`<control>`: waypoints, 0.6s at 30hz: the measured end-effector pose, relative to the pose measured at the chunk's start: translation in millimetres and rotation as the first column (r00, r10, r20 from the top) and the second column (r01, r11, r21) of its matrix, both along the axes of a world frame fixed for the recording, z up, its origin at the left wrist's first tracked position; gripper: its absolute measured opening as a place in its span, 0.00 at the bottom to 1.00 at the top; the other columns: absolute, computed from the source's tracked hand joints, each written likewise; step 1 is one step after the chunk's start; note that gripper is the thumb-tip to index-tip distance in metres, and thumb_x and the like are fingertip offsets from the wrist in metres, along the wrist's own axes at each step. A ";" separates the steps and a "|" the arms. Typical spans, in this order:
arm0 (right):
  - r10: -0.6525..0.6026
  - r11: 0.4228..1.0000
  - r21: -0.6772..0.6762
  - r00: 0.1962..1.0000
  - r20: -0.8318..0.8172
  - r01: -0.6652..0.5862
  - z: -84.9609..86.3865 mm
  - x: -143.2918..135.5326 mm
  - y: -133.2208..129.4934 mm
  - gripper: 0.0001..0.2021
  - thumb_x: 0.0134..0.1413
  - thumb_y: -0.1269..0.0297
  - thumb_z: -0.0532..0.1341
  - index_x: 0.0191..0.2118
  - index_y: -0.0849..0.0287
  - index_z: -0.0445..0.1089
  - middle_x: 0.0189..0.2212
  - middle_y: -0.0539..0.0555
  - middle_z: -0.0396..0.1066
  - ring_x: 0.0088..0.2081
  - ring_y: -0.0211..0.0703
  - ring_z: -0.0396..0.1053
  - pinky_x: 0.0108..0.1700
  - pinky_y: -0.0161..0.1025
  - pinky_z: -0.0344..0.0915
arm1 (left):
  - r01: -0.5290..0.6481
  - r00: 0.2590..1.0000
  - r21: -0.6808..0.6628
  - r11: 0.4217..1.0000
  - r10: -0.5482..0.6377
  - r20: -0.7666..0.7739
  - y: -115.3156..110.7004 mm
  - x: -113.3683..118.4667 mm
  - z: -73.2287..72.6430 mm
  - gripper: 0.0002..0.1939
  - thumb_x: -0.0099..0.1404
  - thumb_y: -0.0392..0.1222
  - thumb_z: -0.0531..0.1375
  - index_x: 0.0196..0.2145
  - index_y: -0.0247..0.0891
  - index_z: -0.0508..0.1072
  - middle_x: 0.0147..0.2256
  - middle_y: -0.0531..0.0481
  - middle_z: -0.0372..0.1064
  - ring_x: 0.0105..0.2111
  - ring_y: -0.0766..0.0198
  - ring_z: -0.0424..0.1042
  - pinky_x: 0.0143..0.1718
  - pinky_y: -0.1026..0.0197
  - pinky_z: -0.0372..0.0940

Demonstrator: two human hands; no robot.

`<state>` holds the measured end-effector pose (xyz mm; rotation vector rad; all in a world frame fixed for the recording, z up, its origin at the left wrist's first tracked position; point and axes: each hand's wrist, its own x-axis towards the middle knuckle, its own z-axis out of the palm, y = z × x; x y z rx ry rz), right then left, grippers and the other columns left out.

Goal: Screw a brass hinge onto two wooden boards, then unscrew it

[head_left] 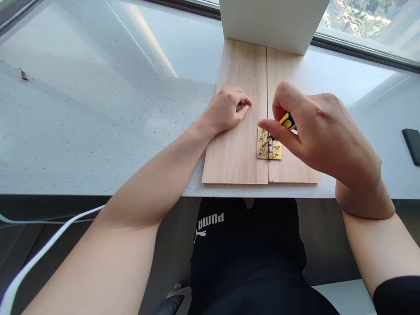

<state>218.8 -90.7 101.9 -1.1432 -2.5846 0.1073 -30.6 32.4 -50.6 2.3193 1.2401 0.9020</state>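
My right hand [323,124] is closed round the yellow and black handle of a screwdriver [287,120]. Its thin shaft slants down to the left, and the tip meets the left leaf of a brass-coloured hinge [269,151]. The hinge lies across the seam between a left wooden board [236,153] and a right wooden board [295,170], its knuckle along the gap. On the left board rests my left hand [226,107], fingers curled into a pinch. A small dark bit shows between thumb and forefinger, too small to name.
Both boards lie on a speckled white countertop [147,144], close to its front edge. Behind them stands a pale upright panel [272,22] by the windows. A dark phone-like object [411,146] lies far right. A white cable [49,245] hangs at lower left.
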 end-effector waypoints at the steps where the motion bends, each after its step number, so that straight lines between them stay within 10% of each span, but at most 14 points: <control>1: 0.024 1.000 -0.003 0.999 -0.022 -0.024 0.7 0.9 0.5 0.07 0.84 0.59 0.63 0.50 0.50 0.65 0.33 0.47 0.71 0.29 0.46 0.68 0.36 0.45 0.61 | 0.001 1.000 -0.004 1.000 -0.001 -0.006 -0.5 -0.2 0.9 0.12 0.78 0.50 0.62 0.42 0.46 0.84 0.37 0.48 0.75 0.44 0.56 0.68 0.57 0.45 0.70; 7: 0.149 0.989 0.019 0.989 -0.025 -0.148 7.7 5.2 -4.0 0.11 0.74 0.78 0.56 0.50 0.52 0.63 0.49 0.58 0.76 0.43 0.50 0.72 0.47 0.49 0.68 | -0.005 1.000 -0.010 1.000 0.005 -0.015 -1.0 -1.2 1.3 0.11 0.78 0.46 0.61 0.42 0.45 0.85 0.40 0.47 0.80 0.47 0.53 0.73 0.60 0.45 0.70; 13: -0.018 0.999 0.047 0.999 -0.032 0.020 0.1 4.6 4.0 0.07 0.84 0.57 0.61 0.48 0.49 0.66 0.35 0.51 0.74 0.33 0.49 0.72 0.37 0.45 0.63 | 0.004 0.999 0.016 1.000 -0.003 -0.052 1.9 -2.5 -2.0 0.13 0.79 0.39 0.60 0.47 0.42 0.86 0.50 0.46 0.84 0.48 0.57 0.74 0.61 0.47 0.70; 18: 0.076 0.997 -0.008 0.996 -0.054 -0.076 2.7 6.8 1.5 0.06 0.78 0.68 0.60 0.53 0.49 0.66 0.37 0.52 0.75 0.32 0.49 0.69 0.37 0.48 0.61 | 0.033 0.997 0.024 0.999 -0.032 -0.066 1.7 -4.1 -0.8 0.11 0.80 0.36 0.59 0.46 0.41 0.84 0.42 0.48 0.79 0.45 0.58 0.70 0.55 0.51 0.67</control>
